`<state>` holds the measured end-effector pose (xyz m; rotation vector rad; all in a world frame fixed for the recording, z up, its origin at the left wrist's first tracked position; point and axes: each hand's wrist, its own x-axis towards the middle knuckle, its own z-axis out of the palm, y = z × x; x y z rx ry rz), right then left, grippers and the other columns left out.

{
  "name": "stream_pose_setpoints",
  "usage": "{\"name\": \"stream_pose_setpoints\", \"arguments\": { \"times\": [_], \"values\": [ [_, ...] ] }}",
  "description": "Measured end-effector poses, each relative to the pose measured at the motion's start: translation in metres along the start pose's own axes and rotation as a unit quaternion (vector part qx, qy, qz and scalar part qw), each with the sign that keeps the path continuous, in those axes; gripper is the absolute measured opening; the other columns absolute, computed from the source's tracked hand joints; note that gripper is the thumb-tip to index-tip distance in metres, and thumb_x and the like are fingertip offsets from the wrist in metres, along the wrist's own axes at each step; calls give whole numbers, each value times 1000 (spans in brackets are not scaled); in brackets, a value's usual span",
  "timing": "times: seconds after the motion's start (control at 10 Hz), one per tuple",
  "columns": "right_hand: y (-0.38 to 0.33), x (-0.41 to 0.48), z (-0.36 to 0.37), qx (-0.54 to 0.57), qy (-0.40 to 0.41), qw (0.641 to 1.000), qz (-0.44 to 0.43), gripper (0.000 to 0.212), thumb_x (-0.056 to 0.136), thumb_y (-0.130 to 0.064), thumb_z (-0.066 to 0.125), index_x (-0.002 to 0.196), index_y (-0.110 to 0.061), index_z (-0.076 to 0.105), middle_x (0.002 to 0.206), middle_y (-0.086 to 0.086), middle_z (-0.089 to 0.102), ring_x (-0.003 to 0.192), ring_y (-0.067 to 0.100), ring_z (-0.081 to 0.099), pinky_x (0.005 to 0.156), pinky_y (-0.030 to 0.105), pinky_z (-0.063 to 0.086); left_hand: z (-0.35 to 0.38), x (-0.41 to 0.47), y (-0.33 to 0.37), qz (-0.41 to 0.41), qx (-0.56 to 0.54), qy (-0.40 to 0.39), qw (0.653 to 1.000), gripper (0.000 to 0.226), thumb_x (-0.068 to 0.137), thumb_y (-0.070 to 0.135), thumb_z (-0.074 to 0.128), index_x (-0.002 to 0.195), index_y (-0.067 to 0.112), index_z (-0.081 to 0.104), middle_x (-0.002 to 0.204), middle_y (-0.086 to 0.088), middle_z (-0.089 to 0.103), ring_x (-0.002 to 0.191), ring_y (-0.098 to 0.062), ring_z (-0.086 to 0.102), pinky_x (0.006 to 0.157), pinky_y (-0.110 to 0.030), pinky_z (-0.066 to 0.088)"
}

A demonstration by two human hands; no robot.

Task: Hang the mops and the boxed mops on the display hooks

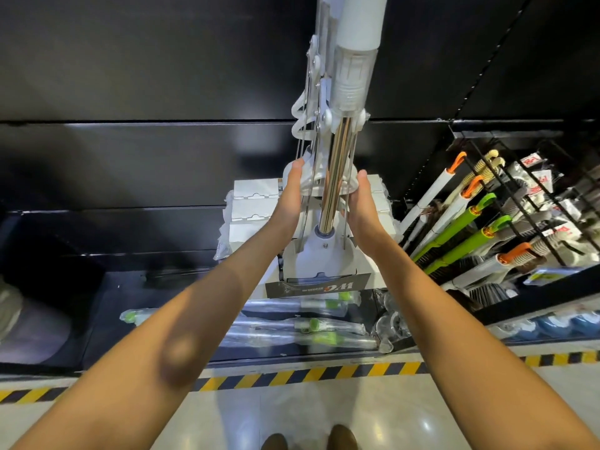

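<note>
**A:** Where is the mop [335,177] now?

**B:** It stands upright in front of the black back panel [162,60], in the middle. Its steel shaft is between both hands and its head [319,258] is over the stack of white boxes [253,206]. The top runs out of view, so I cannot tell whether it sits on a hook.

**A:** And the grip?

**B:** Neither grip is closed. The left hand [289,193] and the right hand [363,203] lie with straight fingers flat against the white plastic frame [310,185], one on either side of the shaft (the thumbs are hidden).

**A:** How would you finish the step well?

**B:** I'd press evenly from both sides and hold the shaft plumb. I'd release only once it hangs without swinging. The thin wires beside the shaft look easy to snag.

**A:** And the surroundings?

**B:** It's a shop aisle. A low dark shelf below carries wrapped poles [302,329]. A wire rack [506,203] of green- and orange-tipped handles stands at the right. The pale glossy floor [324,414] is nearest, crossed by yellow-black tape [324,373].
</note>
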<state>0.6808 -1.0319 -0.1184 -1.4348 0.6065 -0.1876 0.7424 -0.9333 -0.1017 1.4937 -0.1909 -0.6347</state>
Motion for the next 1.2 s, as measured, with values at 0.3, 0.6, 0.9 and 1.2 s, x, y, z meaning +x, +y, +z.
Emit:
{"name": "stream_pose_setpoints", "arguments": {
  "times": [0.3, 0.6, 0.9, 1.2],
  "values": [
    [-1, -14, -10, -49, 11, 998, -25, 55, 103, -46, 10, 134, -21, 47, 125, -8, 55, 119, 9, 47, 105, 28, 32, -13, -11, -3, 5, 58, 44, 997, 55, 103, 47, 18, 144, 20, 42, 142, 4, 46, 133, -14, 40, 109, -32, 25],
    [19, -55, -15, -193, -8, 979, -71, 43, 103, -38, 28, 112, -10, 60, 109, 0, 64, 102, 11, 58, 90, 24, 48, -30, -66, -41, 46, 239, -1, 970, 38, 104, 34, 24, 130, 29, 51, 127, 8, 52, 113, -7, 43, 89, -21, 33],
    [11, -92, -18, -552, 36, 825, -115, 46, 100, -29, 40, 143, -13, 42, 143, 11, 49, 128, 30, 47, 100, 38, 39, -52, -91, -24, 130, 587, -2, 799, 48, 98, 39, 41, 141, 18, 44, 143, -5, 50, 128, -27, 49, 105, -38, 39],
    [-28, -143, -18, -699, 67, 692, -165, 44, 95, -38, 42, 128, -11, 53, 120, 13, 62, 110, 33, 56, 81, 38, 45, -52, -137, 27, 201, 776, 34, 597, 44, 94, 46, 42, 123, 15, 55, 116, -8, 63, 108, -29, 57, 90, -38, 41]
  ]
}}
